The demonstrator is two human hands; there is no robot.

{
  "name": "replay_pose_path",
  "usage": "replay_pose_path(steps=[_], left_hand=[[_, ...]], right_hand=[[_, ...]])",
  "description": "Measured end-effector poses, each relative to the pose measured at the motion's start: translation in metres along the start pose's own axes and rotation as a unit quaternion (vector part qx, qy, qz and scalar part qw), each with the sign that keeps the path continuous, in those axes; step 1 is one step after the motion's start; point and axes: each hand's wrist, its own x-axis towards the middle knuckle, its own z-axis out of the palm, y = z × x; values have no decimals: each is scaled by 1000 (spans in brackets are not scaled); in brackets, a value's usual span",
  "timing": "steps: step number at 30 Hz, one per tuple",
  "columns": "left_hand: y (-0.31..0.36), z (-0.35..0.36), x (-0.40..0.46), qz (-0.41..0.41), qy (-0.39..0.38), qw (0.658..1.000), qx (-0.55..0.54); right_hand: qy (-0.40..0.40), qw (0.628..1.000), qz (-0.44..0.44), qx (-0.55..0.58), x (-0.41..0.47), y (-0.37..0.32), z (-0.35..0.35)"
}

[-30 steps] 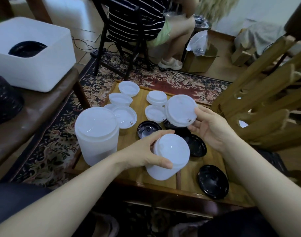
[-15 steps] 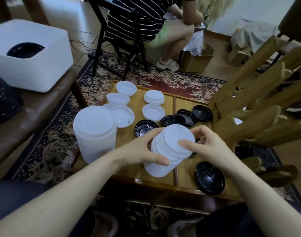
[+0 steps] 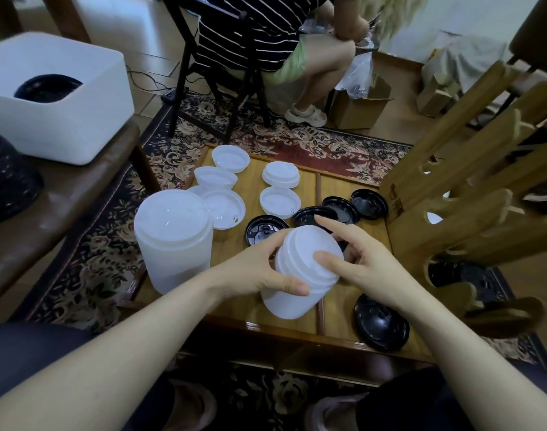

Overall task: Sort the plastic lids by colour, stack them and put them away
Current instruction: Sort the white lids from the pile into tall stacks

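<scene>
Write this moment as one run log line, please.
step: stacking white lids | left hand: grips white lid stack | right hand: fingers on stack top | loose black lids: on table

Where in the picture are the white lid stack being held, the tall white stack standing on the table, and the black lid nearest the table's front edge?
held white lid stack [image 3: 300,275], head view, ribbed side.
tall white stack [image 3: 172,241], head view, side wall.
nearest black lid [image 3: 381,323], head view, centre of top.

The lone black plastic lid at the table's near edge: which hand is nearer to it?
Right. The right hand sits just above and left of the lone black plastic lid, pressing on the white lid stack. The left hand grips that stack's far side, farther away.
</scene>
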Motion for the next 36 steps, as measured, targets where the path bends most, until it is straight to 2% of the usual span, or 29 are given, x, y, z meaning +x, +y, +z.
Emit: replay_pose_path(steps=[4, 8, 10, 13, 16, 18, 20, 23, 33, 36], left_hand=[[-1, 0, 1, 4, -2, 1000, -1], [-3, 0, 1, 8, -5, 1000, -2], [-5, -1, 3, 5, -3, 1000, 3], [-5, -1, 3, 3, -5, 1000, 2], [-3, -1, 2, 7, -10, 1000, 1], [-4, -2, 2, 5, -12, 1000, 4], [-5, -3, 2, -1, -19, 1000, 16], [-7, -3, 2, 2, -36, 999, 26], [-11, -3, 2, -11, -8, 999, 51], [-10, -2, 1, -12, -4, 998, 56]], right_hand=[[-8, 997, 18, -78, 3, -4, 3], [7, 982, 83, -171, 4, -8, 3], [25, 986, 73, -151, 2, -3, 5], [17, 999, -13, -41, 0, -1, 8], [-52, 995, -88, 18, -2, -4, 4], [-120, 988, -93, 8, -3, -4, 2], [-143, 985, -100, -8, -2, -1, 2], [-122, 987, -105, -19, 0, -2, 2], [-67, 987, -91, -117, 0, -12, 14], [-61, 988, -87, -112, 1, -11, 18]])
